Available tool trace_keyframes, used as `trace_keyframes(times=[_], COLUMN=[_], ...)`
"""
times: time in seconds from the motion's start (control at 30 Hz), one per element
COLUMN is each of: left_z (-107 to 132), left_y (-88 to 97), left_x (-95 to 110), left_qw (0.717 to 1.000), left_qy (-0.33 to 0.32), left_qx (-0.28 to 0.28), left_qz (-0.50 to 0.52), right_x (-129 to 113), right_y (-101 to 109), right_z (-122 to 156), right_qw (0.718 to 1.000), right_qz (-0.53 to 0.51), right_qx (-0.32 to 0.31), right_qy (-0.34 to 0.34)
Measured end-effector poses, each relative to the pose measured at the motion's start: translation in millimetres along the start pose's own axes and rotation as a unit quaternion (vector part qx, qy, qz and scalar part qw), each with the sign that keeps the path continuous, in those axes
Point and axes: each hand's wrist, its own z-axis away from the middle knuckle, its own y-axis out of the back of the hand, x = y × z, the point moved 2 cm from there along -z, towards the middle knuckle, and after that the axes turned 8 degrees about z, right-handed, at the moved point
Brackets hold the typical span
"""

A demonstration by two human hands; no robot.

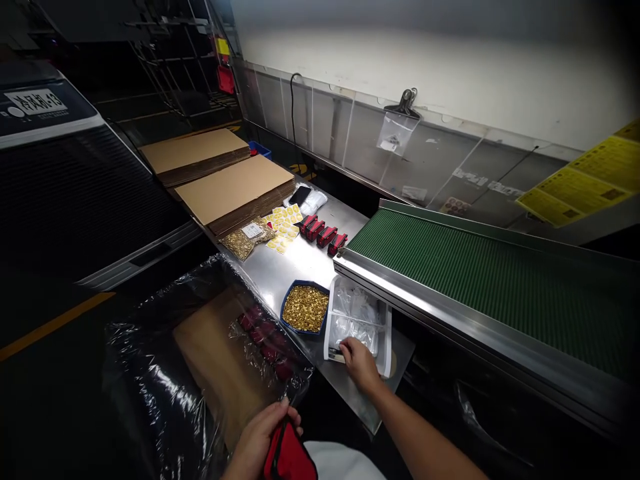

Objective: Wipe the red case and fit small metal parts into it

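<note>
My left hand (263, 437) is closed round a small red pouch with a black edge (287, 459), held low near my body. My right hand (359, 363) reaches into a white tray (385, 347) of clear plastic bags (356, 317) on the steel table; its fingers curl down onto the near end of the bags, and what they grip is hidden. Left of the tray stands a blue dish (286, 303) full of small gold pieces (306, 308). Further along the table lie several red and black pouches (323, 235) in a row.
A green conveyor belt (480, 273) runs along the right. A box lined with clear plastic (200, 353) holds several red pouches at my left. Flat cardboard (230, 187), yellow sticker sheets (283, 223), a bag of gold pieces (245, 240) and a phone (300, 195) lie further back.
</note>
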Motion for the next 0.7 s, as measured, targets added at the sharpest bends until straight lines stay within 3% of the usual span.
trace_keyframes(times=[0.17, 0.27, 0.47, 0.7], left_z=[-1, 0, 2, -4], left_y=[24.6, 40.2, 51.7, 50.7], left_x=[-1, 1, 5, 8], left_qw=[0.991, 0.985, 0.991, 0.987], left_qy=[0.012, 0.010, 0.024, 0.066], left_qx=[-0.130, -0.170, -0.129, -0.114], left_qz=[0.006, -0.006, 0.039, 0.090], right_x=[9, 14, 23, 35], right_y=[-10, -14, -11, -12], right_z=[-33, -37, -42, -40], right_qw=[0.999, 0.998, 0.999, 0.991], right_qz=[0.039, 0.053, 0.030, 0.004], right_qx=[-0.009, -0.018, -0.027, 0.044], right_qy=[-0.011, -0.017, -0.019, -0.130])
